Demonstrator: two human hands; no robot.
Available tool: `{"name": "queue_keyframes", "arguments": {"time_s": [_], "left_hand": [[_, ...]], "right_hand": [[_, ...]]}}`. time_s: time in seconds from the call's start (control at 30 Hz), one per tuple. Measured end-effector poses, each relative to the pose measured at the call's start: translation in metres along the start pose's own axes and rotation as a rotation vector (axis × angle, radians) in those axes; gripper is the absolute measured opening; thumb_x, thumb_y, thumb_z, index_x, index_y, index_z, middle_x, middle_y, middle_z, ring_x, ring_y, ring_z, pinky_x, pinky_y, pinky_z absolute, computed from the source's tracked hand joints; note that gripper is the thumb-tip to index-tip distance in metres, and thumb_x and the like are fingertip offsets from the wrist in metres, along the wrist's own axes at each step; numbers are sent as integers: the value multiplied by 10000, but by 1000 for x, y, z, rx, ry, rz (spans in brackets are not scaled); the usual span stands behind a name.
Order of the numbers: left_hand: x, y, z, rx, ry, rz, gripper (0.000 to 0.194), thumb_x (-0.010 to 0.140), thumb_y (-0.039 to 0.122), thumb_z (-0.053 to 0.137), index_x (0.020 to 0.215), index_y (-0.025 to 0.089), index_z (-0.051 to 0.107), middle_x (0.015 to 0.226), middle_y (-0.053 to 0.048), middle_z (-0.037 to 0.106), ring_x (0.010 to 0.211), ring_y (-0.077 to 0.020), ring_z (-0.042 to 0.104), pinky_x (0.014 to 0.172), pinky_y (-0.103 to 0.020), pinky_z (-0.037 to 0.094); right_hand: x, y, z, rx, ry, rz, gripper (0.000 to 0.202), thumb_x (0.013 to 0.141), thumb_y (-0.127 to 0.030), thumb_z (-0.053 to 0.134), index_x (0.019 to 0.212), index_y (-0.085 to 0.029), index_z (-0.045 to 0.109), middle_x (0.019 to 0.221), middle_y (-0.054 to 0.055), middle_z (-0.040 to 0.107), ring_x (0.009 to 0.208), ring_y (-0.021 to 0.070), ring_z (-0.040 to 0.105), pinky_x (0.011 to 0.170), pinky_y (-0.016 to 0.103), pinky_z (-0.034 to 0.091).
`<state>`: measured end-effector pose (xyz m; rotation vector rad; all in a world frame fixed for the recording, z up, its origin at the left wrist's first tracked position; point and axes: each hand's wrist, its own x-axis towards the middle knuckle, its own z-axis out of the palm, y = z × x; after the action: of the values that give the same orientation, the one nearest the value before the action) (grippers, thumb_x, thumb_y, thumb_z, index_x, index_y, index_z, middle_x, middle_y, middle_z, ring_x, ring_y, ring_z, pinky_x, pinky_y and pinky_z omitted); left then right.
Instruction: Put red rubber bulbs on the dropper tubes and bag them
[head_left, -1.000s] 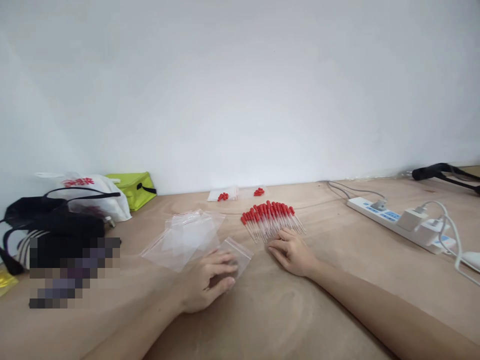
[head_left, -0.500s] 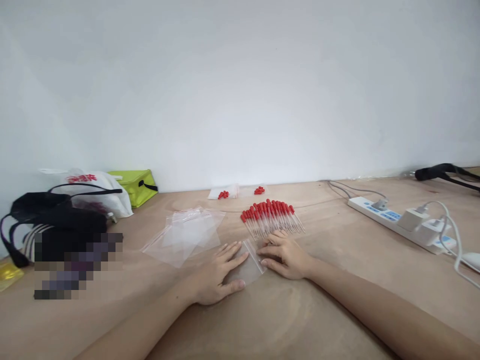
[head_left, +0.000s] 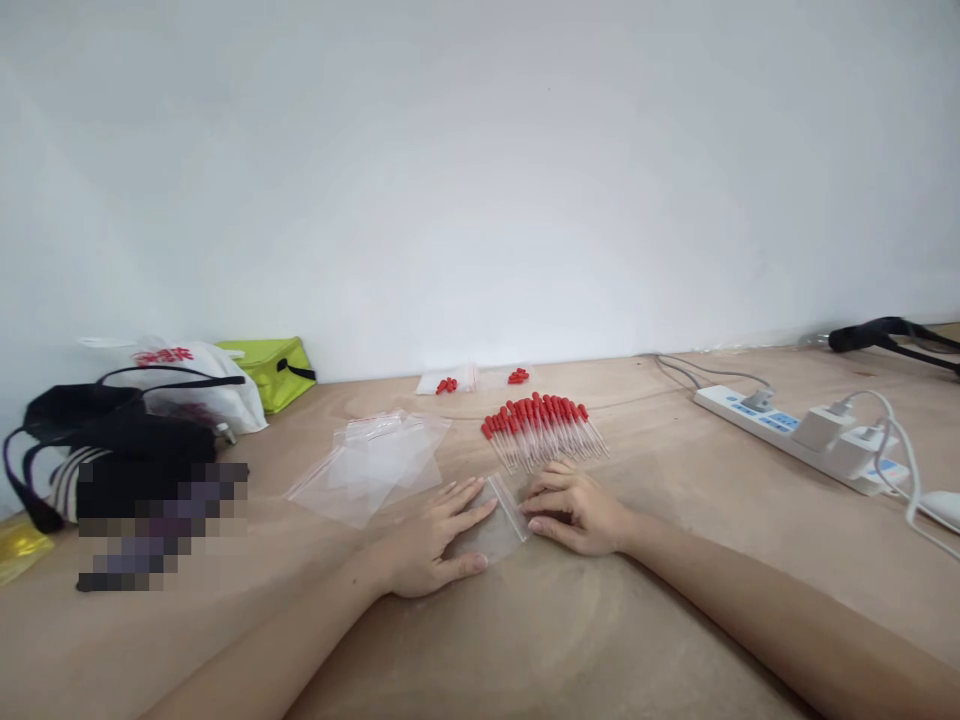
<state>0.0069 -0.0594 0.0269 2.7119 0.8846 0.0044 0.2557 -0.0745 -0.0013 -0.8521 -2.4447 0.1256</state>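
A small clear zip bag point(head_left: 501, 525) lies flat on the table between my hands. My left hand point(head_left: 435, 540) rests on its left part with the fingers spread. Beside the bag's zip edge, my right hand point(head_left: 577, 508) lies on the table, fingers bent but apart, with nothing visible in it. Just beyond my right hand is a fanned row of thin sticks with red tips point(head_left: 544, 425). To the left, several clear bags point(head_left: 375, 460) overlap. Near the wall, two bags point(head_left: 465, 378) have small clusters of red pieces point(head_left: 518, 376) on or in them; I cannot tell which.
On the left are a green box bag point(head_left: 274, 375), a white plastic bag point(head_left: 240, 395) and a black bag point(head_left: 127, 430). A white power strip point(head_left: 795, 440) with chargers and cables lies on the right. A black strap-like object point(head_left: 885, 338) is at the far right.
The view has shifted very slightly. My right hand's fingers have moved a little; both hands otherwise stay in place around the bag.
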Motion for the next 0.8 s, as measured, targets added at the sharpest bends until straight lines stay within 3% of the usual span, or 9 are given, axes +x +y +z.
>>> {"name": "queue_keyframes", "arguments": {"time_s": [0.17, 0.3, 0.5, 0.7, 0.8], "left_hand": [[-1, -1, 2, -21, 20, -8, 628, 799, 540, 396, 1336, 267, 218, 1415, -50, 148, 1283, -281, 134, 1029, -467, 166], [-1, -2, 0, -23, 24, 10, 690, 792, 545, 404, 1354, 226, 161, 1412, -66, 167, 1283, -261, 156, 1035, -442, 174], [2, -12, -2, 1, -3, 79, 747, 772, 555, 427, 1359, 194, 137, 1406, -80, 200, 1276, -245, 194, 1038, -407, 187], [5, -19, -1, -32, 26, 95, 787, 759, 547, 457, 1364, 210, 84, 1415, -73, 170, 1270, -257, 210, 1025, -404, 222], [6, -21, 0, -42, 29, 118, 781, 762, 534, 466, 1363, 206, 90, 1413, -69, 183, 1272, -246, 207, 1030, -392, 220]], "right_hand": [[3, -5, 1, 64, -17, -68, 274, 809, -360, 466, 970, -190, 608, 927, 65, 610, 841, 160, 521, 746, 319, 371], [6, -6, 3, 140, -85, -158, 377, 762, -416, 509, 1026, -155, 574, 1016, 90, 591, 944, 180, 521, 803, 329, 383], [8, -1, 4, 157, -168, -180, 560, 718, -458, 537, 1165, -123, 491, 1130, 129, 545, 1053, 201, 485, 896, 347, 351], [13, -10, 2, 78, -236, -247, 707, 677, -503, 559, 1285, -213, 344, 1259, 113, 442, 1168, 219, 381, 979, 430, 213], [16, -14, 3, 70, -241, -271, 685, 672, -494, 572, 1270, -228, 370, 1302, 112, 387, 1196, 219, 341, 977, 423, 216]]}}
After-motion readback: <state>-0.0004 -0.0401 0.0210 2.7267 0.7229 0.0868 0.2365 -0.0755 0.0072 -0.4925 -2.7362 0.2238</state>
